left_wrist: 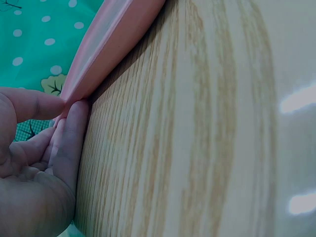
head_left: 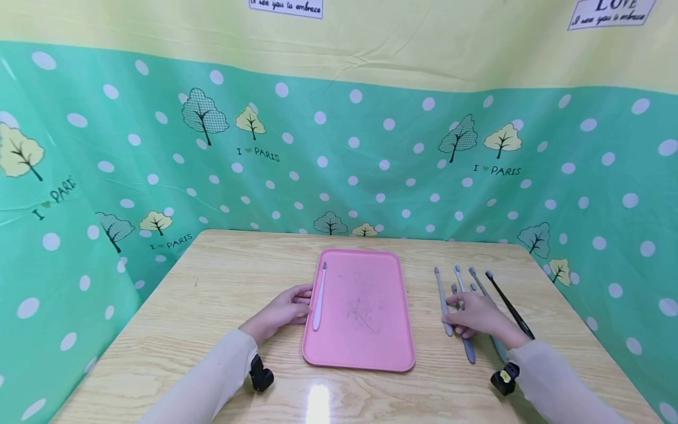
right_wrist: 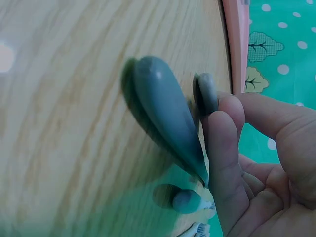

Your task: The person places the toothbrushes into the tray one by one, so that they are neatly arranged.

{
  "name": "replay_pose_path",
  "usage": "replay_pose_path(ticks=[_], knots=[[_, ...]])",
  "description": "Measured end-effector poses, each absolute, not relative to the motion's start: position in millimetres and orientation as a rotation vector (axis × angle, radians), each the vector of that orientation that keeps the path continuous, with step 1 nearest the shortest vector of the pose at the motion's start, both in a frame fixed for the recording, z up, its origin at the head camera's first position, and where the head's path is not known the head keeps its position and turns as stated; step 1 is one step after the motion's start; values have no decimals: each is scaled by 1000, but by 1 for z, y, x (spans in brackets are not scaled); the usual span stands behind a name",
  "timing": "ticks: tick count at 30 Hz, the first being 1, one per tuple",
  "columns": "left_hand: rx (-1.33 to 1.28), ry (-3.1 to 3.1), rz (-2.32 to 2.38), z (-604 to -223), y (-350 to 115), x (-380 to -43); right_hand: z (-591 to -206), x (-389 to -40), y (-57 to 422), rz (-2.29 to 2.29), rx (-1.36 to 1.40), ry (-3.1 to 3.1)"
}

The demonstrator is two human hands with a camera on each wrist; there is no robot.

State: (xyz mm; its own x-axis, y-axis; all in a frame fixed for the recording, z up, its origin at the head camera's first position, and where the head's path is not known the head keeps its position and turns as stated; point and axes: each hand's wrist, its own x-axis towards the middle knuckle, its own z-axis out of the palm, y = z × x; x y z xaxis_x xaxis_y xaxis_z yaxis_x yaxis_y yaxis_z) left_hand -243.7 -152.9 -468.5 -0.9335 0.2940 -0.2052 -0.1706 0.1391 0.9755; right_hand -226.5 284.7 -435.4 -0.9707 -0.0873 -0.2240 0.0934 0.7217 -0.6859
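Note:
My left hand [head_left: 283, 309] grips the left rim of a pink tray [head_left: 360, 350], thumb at the rim's top and a finger lower against its side in the left wrist view. On the tray, along its left side, lies a pale lilac toothbrush [head_left: 319, 303], bristles toward the back. To the right of the tray, my right hand [head_left: 479, 315] pinches a grey toothbrush [head_left: 441, 290] near its handle end between thumb and finger. Beside and beneath that hand lie a blue-grey toothbrush [right_wrist: 165, 106] and several others, partly hidden by it.
A black toothbrush [head_left: 508, 303] lies furthest right, partly behind the right wrist. The wooden table [head_left: 238, 259] meets a green dotted curtain [head_left: 371, 159] at the back and sides. Light glares off the tabletop near the front.

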Motion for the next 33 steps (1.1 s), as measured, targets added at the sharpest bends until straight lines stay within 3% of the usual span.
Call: replay_pose_path(ticks=[33], knots=[[120, 2095, 1821, -467, -154, -242, -436, -226, 272, -1197, 18, 2533]])
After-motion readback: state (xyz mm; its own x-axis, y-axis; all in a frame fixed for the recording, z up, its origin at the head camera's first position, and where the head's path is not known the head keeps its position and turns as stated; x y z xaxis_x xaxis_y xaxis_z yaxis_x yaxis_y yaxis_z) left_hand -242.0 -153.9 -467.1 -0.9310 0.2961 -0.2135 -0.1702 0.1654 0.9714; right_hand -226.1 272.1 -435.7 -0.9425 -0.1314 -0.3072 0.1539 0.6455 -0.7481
